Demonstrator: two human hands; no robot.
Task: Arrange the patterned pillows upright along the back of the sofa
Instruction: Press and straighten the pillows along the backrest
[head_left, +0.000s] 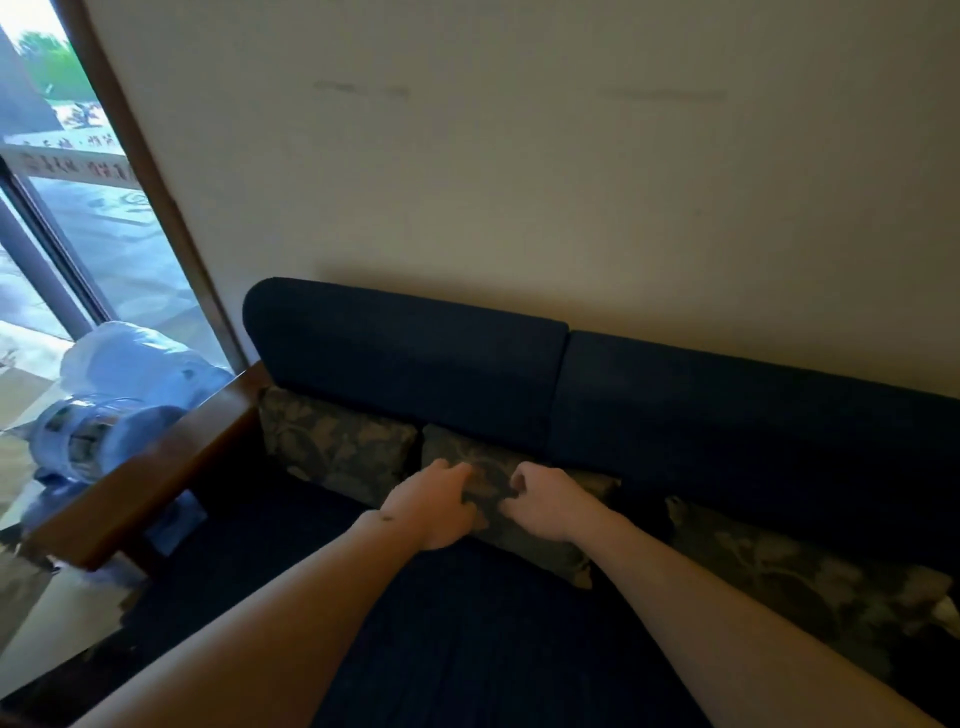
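Note:
Three olive pillows with a pale leaf pattern stand along the dark blue sofa back (415, 364). The left pillow (337, 441) leans upright against the back beside the wooden armrest. My left hand (434, 501) and my right hand (545, 501) both pinch the fabric of the middle pillow (535, 545), which stands against the back, tilted slightly. The right pillow (810, 571) lies more slanted along the back at the far right, untouched.
A wooden armrest (156, 467) bounds the sofa on the left. Beyond it are plastic-wrapped bundles (119, 395) on the floor by a large window (78, 234). The dark seat cushion (467, 649) stretches beneath my forearms. A plain wall rises behind the sofa.

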